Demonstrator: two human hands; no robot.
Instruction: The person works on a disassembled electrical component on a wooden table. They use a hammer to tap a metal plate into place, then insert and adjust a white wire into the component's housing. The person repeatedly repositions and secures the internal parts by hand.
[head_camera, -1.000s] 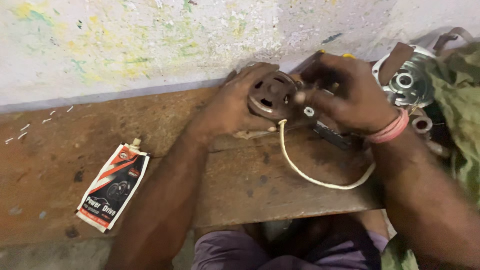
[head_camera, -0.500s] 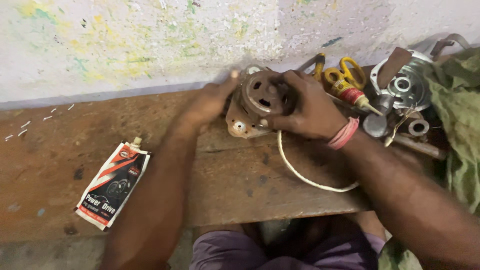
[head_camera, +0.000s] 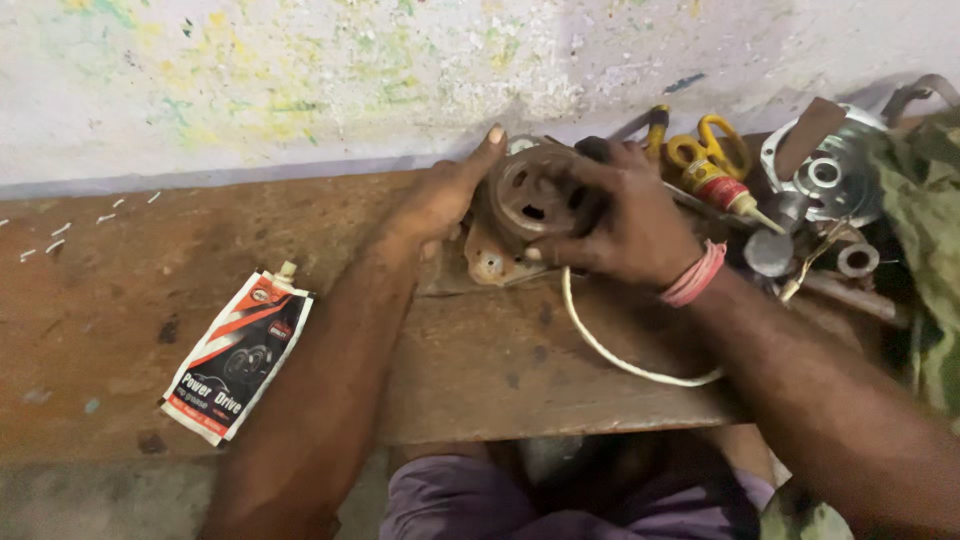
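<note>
A rusty round motor housing (head_camera: 525, 205) with holes in its face rests on the wooden bench (head_camera: 480, 370) near the wall. My left hand (head_camera: 440, 200) presses against its left side, fingers pointing up. My right hand (head_camera: 620, 220), with a pink band on the wrist, grips its right side and top. A white cord (head_camera: 610, 355) loops out from under the housing across the bench.
A red, black and white squeeze pouch (head_camera: 240, 352) lies at the left. At the right sit a screwdriver with a red and yellow handle (head_camera: 725, 190), yellow-handled scissors (head_camera: 715, 135), a shiny metal end cover (head_camera: 830, 180), small metal rings and a green cloth (head_camera: 930, 230).
My right hand has let go of the screwdriver, which now lies at the right, and has moved onto the housing. Both hands have shifted the housing slightly left and turned it.
</note>
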